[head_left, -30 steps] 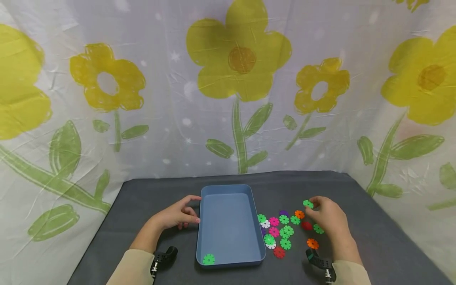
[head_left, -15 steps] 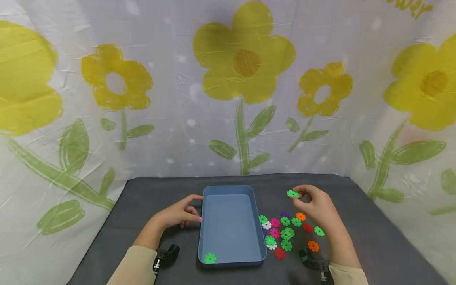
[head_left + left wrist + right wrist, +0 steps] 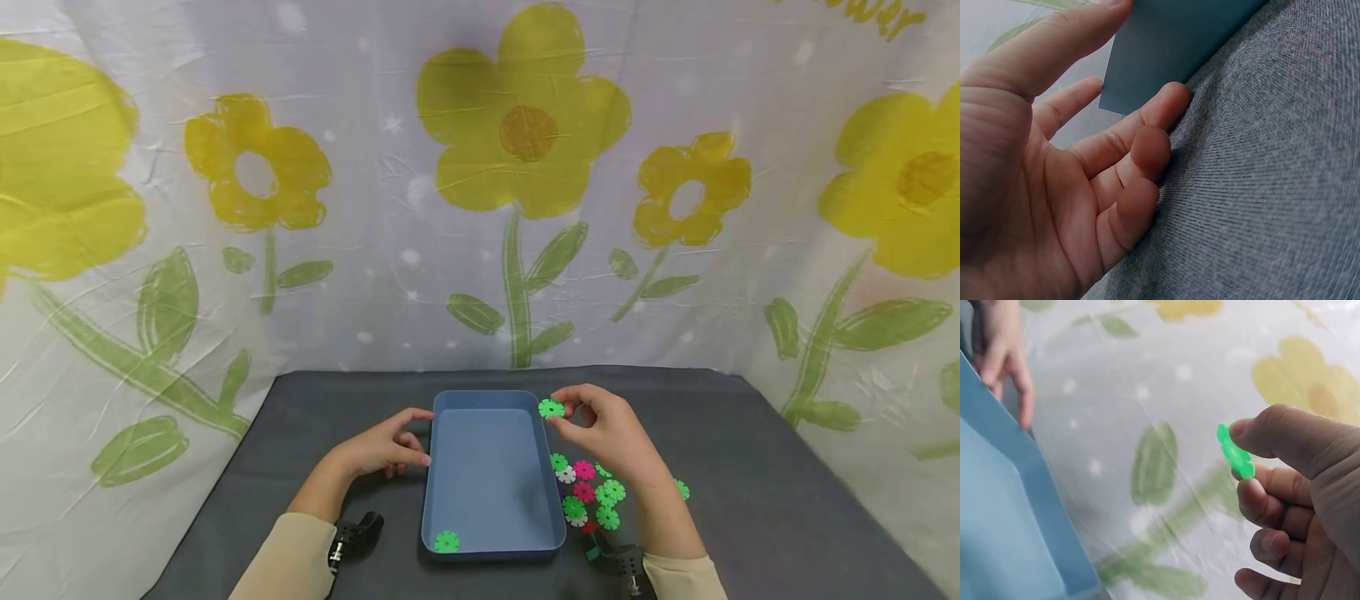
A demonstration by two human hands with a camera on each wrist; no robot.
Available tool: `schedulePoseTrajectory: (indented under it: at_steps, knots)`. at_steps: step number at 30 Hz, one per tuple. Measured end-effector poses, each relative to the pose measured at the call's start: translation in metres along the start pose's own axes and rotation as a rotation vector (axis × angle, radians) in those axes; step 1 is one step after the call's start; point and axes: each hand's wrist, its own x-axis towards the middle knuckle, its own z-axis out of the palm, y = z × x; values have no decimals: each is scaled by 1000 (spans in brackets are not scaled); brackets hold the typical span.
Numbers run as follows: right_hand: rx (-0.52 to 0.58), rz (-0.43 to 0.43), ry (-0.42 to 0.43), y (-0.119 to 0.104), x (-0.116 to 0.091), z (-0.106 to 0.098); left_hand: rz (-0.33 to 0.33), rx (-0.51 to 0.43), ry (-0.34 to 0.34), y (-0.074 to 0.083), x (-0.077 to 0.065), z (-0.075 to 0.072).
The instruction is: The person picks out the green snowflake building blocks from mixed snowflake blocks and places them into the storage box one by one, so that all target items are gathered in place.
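Observation:
In the head view, my right hand pinches a green notched plastic disc between thumb and fingertips, over the far right rim of the blue tray. The right wrist view shows this green disc nearly edge-on, gripped by its edge, while the lower fingers curl loosely. My left hand touches the tray's left side with index finger and thumb. Up close, the left hand's other fingers bend loosely beside the tray wall. Another green disc lies in the tray's near left corner.
Right of the tray, several notched discs lie scattered on the dark cloth, among them a pink disc and a green disc. My right forearm hides some of them. A flower-printed curtain hangs behind the table.
My right hand has carried the green disc leftward, from above the scattered discs to the tray's far right rim. The left hand stays at the tray's side.

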Motion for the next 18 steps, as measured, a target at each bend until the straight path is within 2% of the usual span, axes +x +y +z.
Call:
schedulePoseTrajectory:
  at_steps: [7,18]
  knots:
    - [-12,-64,-53,-11,5,34,-7,7,9,-1,-1,1]
    - [-3,-205,-210,-17,4,82,-22,10,24,2,-1,2]
